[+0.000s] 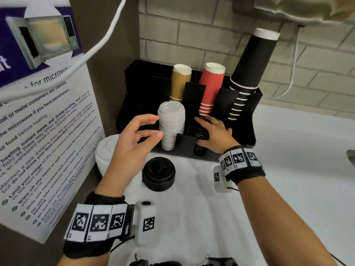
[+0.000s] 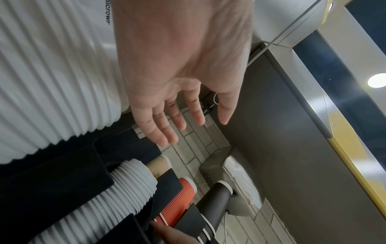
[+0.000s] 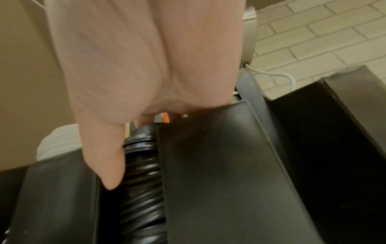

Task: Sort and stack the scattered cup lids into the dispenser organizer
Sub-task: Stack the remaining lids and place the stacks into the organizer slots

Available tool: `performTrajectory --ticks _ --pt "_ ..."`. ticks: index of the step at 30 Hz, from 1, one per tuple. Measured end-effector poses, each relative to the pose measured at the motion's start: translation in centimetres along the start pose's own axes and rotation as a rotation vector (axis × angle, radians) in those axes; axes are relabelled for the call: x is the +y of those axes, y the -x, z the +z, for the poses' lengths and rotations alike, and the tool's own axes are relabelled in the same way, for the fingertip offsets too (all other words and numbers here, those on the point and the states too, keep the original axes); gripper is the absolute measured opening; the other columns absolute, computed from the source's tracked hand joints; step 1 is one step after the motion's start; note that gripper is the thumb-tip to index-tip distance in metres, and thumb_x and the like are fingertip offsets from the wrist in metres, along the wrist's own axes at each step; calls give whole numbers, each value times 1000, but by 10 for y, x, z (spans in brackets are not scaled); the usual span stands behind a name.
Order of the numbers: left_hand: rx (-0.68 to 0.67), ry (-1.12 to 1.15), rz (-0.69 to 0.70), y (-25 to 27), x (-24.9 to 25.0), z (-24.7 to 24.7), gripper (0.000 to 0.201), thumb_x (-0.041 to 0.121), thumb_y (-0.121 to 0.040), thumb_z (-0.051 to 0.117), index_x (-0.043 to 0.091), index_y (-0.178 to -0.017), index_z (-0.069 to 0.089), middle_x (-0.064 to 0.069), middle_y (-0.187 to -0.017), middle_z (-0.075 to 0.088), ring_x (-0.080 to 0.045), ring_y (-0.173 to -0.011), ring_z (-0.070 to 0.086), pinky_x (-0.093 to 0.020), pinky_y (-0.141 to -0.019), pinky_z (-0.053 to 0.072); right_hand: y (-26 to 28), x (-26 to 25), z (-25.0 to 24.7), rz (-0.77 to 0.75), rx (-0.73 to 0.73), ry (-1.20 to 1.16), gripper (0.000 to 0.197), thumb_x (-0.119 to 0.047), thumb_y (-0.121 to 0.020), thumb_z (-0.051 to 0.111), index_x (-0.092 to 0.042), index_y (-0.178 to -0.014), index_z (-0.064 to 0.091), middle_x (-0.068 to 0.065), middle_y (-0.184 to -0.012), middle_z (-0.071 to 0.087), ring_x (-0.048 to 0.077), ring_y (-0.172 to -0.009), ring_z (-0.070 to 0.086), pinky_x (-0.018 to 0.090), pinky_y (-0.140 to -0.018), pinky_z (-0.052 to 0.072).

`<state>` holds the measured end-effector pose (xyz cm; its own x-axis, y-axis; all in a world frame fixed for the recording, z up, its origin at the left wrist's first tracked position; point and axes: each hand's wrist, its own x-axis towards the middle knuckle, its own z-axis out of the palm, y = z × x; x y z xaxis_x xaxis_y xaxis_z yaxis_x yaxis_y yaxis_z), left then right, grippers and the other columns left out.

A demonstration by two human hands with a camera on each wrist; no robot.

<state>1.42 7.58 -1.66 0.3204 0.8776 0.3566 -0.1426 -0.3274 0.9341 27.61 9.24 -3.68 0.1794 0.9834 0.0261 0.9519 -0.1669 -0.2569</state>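
The black organizer [image 1: 247,123] holds a tall stack of white lids [image 1: 171,127] in one front slot and black lids [image 1: 199,150] in the slot to its right. My left hand [image 1: 156,126] hovers just left of the white stack, fingers relaxed and spread [image 2: 183,118], holding nothing. My right hand [image 1: 200,131] reaches into the neighbouring slot and grips the black lids [image 3: 142,173], its thumb [image 3: 108,165] lying along their side. A short stack of black lids [image 1: 159,173] sits loose on the counter in front. Another white lid stack [image 1: 107,152] lies at the left.
Upside-down cup stacks stand in the organizer's back slots: brown [image 1: 180,83], red [image 1: 210,87] and tall black [image 1: 249,73]. A microwave poster [image 1: 44,121] on a panel closes the left side. A brick wall [image 1: 192,39] stands behind. White counter [image 1: 297,160] stretches to the right.
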Motion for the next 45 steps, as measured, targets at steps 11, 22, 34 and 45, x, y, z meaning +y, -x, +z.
performTrajectory --ticks 11,22,34,45 --pt "11 6 -17 -2 0 -1 31 48 -73 66 50 -103 64 12 -123 60 -12 -107 64 -38 -97 52 23 -27 -8 -52 197 35 76 -20 -85 57 -32 -151 23 5 -152 24 28 -140 16 57 -106 21" --pt "16 12 -21 1 3 -4 37 45 -75 66 38 -111 62 13 -122 60 -13 -107 65 -32 -92 53 42 -105 43 -282 -501 44 108 -58 -63 80 -40 -149 17 6 -147 33 29 -136 27 48 -108 32" --pt "49 -14 -25 3 8 -12 33 33 -80 67 32 -113 61 8 -119 61 -17 -106 65 -38 -94 53 33 -94 47 -232 -345 -58 88 -48 -66 78 -41 -140 31 3 -129 45 30 -123 41 48 -104 34" --pt "-299 -6 -123 14 -2 11 95 41 -58 85 58 -137 37 24 -144 41 -6 -130 49 -39 -103 49 78 -61 -22 -323 -220 -1232 69 -19 -75 75 -31 -136 44 18 -119 59 27 -109 62 36 -87 53"
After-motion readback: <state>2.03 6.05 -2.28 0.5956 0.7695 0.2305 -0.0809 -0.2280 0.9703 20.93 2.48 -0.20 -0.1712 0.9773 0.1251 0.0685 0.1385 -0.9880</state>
